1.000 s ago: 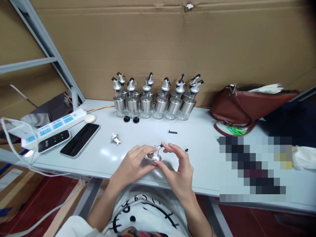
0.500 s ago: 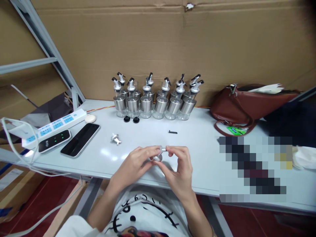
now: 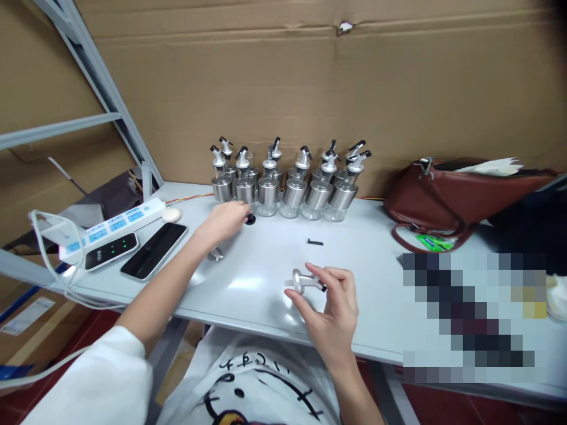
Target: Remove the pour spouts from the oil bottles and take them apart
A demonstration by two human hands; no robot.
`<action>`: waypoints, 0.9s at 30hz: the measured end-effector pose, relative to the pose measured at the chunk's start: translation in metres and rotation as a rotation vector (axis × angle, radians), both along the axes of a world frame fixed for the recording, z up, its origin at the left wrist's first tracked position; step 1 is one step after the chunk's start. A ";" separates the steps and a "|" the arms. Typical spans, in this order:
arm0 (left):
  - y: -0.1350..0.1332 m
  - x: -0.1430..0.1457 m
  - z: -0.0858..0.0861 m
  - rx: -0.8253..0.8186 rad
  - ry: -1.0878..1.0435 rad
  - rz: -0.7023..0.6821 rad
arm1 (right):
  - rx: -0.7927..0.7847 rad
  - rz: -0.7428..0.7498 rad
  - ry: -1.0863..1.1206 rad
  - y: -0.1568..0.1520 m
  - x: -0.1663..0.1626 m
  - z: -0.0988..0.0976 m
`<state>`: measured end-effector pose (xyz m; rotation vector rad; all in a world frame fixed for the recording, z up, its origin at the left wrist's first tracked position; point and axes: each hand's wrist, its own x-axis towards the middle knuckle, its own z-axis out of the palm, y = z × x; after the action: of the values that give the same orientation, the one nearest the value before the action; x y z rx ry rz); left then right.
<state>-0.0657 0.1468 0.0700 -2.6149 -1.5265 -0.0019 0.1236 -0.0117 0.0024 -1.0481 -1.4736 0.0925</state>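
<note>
My right hand (image 3: 332,301) holds a silver pour spout (image 3: 303,282) between thumb and fingers, its round collar and clear stem facing left. A small black tip shows at its far end. Out toward the bottles, my left hand (image 3: 225,221) bends its fingers down to the table, covering what lies beneath them. Right by those fingertips is a round black stopper (image 3: 250,219). Another silver spout piece (image 3: 216,254) lies partly behind my left forearm. A thin black lever (image 3: 315,242) rests on the table beyond my right hand.
Several glass-and-steel bottles (image 3: 295,195) with pour spouts stand in rows against the cardboard. At left are a power strip (image 3: 115,227), a phone (image 3: 155,252) and a small black device (image 3: 110,252). A brown handbag (image 3: 469,200) sits at right, beside a blurred-out patch.
My left hand has let go of the spout and reached forward to the black stoppers. The spout stays in my right hand, now turned with its collar to the left.
</note>
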 end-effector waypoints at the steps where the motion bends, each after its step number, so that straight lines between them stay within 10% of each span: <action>1: 0.008 0.003 -0.003 0.010 0.016 0.005 | 0.000 -0.003 0.000 0.000 0.000 0.000; 20: 0.027 0.005 -0.022 -0.014 -0.027 -0.021 | -0.017 0.028 -0.025 -0.002 0.001 0.002; 27: 0.004 0.002 0.009 -0.083 -0.232 -0.058 | 0.022 0.026 0.058 -0.001 0.003 -0.001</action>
<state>-0.0635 0.1509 0.0790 -2.8074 -1.5480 -0.2622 0.1265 -0.0127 0.0019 -1.0006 -1.4332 0.1242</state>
